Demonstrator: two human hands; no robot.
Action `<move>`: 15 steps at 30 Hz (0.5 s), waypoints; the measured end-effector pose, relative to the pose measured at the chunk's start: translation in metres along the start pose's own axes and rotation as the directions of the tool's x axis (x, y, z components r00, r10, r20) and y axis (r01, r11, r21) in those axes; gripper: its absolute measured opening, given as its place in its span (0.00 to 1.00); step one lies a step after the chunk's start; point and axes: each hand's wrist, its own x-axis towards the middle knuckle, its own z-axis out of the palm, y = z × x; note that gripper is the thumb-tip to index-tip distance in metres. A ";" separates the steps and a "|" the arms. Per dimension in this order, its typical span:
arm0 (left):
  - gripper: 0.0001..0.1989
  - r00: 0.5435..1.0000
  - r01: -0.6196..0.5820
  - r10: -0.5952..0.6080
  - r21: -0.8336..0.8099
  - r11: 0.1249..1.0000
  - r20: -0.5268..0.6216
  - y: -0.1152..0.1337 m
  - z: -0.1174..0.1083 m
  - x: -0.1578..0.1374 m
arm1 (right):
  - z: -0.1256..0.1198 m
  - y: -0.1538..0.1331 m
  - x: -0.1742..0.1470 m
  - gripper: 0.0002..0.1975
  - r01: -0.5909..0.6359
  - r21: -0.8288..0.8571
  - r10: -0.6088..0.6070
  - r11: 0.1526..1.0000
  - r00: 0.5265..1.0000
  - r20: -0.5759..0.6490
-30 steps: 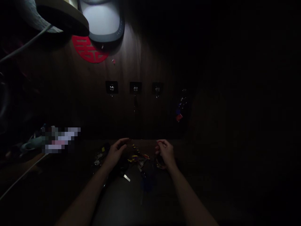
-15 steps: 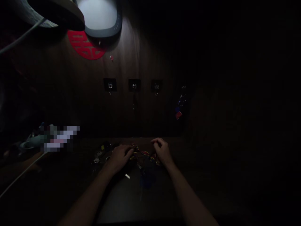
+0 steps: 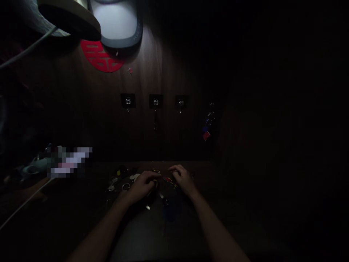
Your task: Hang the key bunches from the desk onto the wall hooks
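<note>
The scene is very dark. My left hand (image 3: 142,186) lies low over a tangle of braided cord, its fingers stretched to the right and its thumb apart. Facing it, my right hand (image 3: 184,181) has its fingers reaching left, with the thumb a little below them. Between the hands shows a red and yellow braided cord (image 3: 168,179), partly hidden under the fingers. Keys (image 3: 111,184) and a metal ring (image 3: 125,186) rest left of my left hand. A small bright metal piece (image 3: 147,207) lies nearer me, beside a dark blue item (image 3: 170,211) that is hard to make out.
Three dark square plates with hooks, including the middle plate (image 3: 155,101), are on the wooden back panel. A red tag (image 3: 206,135) hangs at right. Upper left are a lit lamp-like device (image 3: 116,25) and a red paper cutout (image 3: 105,62). A white cable (image 3: 27,200) runs at left.
My right hand has moved left, closer to my left hand, and its curled fingers have straightened. My left hand has shifted slightly right. The view has tilted up a little.
</note>
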 end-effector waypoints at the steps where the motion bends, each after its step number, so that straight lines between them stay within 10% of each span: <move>1: 0.19 1.000 0.015 -0.015 -0.093 0.996 0.000 0.003 -0.002 0.000 | 0.000 -0.001 0.000 0.13 0.003 0.002 -0.004 1.000 1.000 0.006; 7: 0.20 0.990 0.110 -0.137 -0.406 0.907 -0.039 0.029 -0.020 0.001 | 0.003 -0.001 0.000 0.13 -0.008 0.040 0.008 0.999 1.000 0.003; 15: 0.12 0.952 -0.036 -0.092 -0.404 0.914 -0.293 0.062 -0.053 0.022 | 0.007 -0.001 0.000 0.11 -0.058 -0.077 0.055 0.995 0.998 -0.036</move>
